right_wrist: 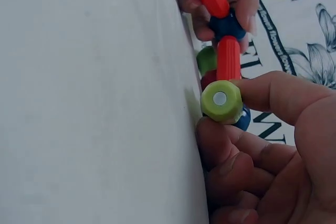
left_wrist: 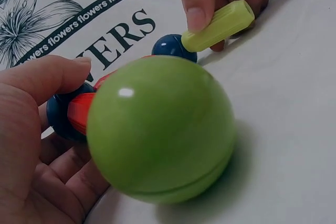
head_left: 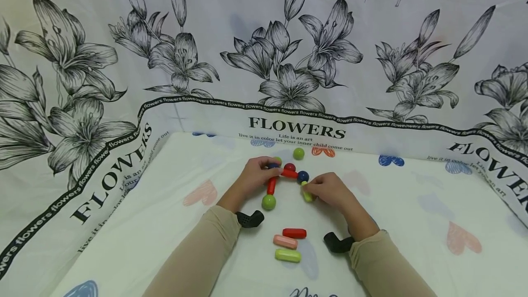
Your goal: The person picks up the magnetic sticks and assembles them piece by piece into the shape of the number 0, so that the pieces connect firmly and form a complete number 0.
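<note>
My left hand point(head_left: 252, 177) grips a dark blue ball point(right_wrist: 227, 26) between thumb and fingers. From that ball one red rod point(head_left: 271, 186) runs to a large green ball point(head_left: 269, 202), and another red rod point(head_left: 290, 174) leads to a second blue ball point(head_left: 303, 177). A yellow-green faceted rod point(left_wrist: 220, 24) is pinched by the thumb and fingers of my right hand point(head_left: 333, 190). Its far end meets the second blue ball; its free end, with a pale round disc, shows in the right wrist view.
Behind the joined pieces are a dark red ball point(head_left: 290, 167) and a green ball point(head_left: 299, 153); another green ball point(head_left: 278, 160) is partly hidden by my left hand. Nearer lie a red rod point(head_left: 294, 233), a pink rod point(head_left: 285, 241) and a yellow-green rod point(head_left: 288, 255). A flower-printed curtain point(head_left: 198, 118) rises behind.
</note>
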Demonstrator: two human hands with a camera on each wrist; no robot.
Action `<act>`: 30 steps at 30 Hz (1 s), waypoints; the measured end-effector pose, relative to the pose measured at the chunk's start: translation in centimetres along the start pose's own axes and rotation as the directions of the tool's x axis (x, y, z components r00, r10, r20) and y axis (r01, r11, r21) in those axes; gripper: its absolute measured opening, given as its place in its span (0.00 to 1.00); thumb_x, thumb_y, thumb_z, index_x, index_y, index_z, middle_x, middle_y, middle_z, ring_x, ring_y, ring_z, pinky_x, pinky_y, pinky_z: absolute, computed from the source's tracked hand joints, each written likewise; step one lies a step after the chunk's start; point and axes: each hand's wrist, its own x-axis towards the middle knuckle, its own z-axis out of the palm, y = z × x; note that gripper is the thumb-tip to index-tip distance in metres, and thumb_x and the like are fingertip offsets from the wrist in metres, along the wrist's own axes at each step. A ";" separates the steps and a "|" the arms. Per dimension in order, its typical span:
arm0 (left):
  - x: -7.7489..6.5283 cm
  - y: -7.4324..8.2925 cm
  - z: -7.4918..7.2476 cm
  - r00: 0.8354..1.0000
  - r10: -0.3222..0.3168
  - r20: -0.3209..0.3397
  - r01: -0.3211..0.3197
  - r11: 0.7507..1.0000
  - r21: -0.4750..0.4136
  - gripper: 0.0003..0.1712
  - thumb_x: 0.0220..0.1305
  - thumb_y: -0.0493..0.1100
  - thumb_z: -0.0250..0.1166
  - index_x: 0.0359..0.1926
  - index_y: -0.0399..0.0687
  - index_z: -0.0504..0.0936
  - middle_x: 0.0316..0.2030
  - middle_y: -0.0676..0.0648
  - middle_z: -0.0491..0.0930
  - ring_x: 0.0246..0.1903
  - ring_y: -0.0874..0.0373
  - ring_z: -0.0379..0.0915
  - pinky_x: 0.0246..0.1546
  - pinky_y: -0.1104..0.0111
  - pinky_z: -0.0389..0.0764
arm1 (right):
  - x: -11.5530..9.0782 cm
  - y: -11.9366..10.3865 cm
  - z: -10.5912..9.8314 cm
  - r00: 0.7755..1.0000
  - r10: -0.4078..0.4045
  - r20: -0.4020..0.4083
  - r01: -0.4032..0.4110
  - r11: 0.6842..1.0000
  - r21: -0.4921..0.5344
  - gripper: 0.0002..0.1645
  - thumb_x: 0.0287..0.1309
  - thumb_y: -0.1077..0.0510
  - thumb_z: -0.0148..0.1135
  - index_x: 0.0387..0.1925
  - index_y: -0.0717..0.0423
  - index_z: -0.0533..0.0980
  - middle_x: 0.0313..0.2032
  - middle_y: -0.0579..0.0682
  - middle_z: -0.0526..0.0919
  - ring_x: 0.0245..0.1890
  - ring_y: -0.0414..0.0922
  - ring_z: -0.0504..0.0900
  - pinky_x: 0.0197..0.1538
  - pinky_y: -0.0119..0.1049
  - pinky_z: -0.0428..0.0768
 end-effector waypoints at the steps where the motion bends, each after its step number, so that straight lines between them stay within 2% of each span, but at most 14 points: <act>1: 0.0 0.1 -0.1 1.000 0.001 0.004 -0.001 1.000 -0.007 0.19 0.59 0.53 0.71 0.50 0.55 0.85 0.44 0.53 0.83 0.42 0.53 0.73 0.38 0.67 0.76 | 0.1 0.0 0.0 1.000 0.007 -0.004 -0.007 1.000 0.008 0.17 0.55 0.44 0.66 0.32 0.53 0.85 0.27 0.47 0.82 0.30 0.44 0.74 0.31 0.34 0.71; 11: -0.1 0.3 -0.2 1.000 -0.017 0.022 0.018 0.998 -0.058 0.22 0.58 0.51 0.71 0.52 0.51 0.83 0.41 0.50 0.84 0.35 0.55 0.74 0.31 0.69 0.77 | 0.3 0.3 -0.1 1.000 0.027 -0.013 -0.026 0.996 0.086 0.19 0.57 0.42 0.65 0.36 0.53 0.84 0.27 0.49 0.79 0.27 0.45 0.75 0.30 0.34 0.71; 20: 0.0 0.2 -0.1 0.999 -0.032 0.035 0.034 0.997 -0.070 0.20 0.59 0.50 0.71 0.52 0.51 0.84 0.43 0.50 0.82 0.36 0.55 0.73 0.32 0.69 0.77 | 0.7 0.9 -0.1 0.997 0.050 -0.053 -0.039 0.978 0.203 0.20 0.57 0.41 0.65 0.40 0.52 0.84 0.22 0.49 0.78 0.23 0.45 0.75 0.28 0.34 0.72; 27: 0.0 0.3 0.0 0.997 -0.055 0.062 0.061 0.993 -0.097 0.16 0.60 0.47 0.70 0.49 0.53 0.85 0.40 0.48 0.85 0.34 0.56 0.77 0.33 0.69 0.80 | 1.1 1.3 -0.2 0.995 0.032 -0.094 0.002 0.942 0.336 0.21 0.60 0.42 0.65 0.44 0.53 0.82 0.30 0.49 0.85 0.27 0.45 0.76 0.29 0.35 0.75; 30: 0.0 0.4 -0.1 0.996 -0.053 0.067 0.059 0.994 -0.091 0.16 0.58 0.47 0.72 0.48 0.53 0.85 0.39 0.48 0.84 0.33 0.56 0.76 0.33 0.68 0.80 | 1.2 1.3 -0.3 0.995 0.028 -0.100 0.012 0.924 0.382 0.21 0.60 0.43 0.65 0.45 0.54 0.81 0.34 0.49 0.87 0.28 0.45 0.77 0.30 0.34 0.76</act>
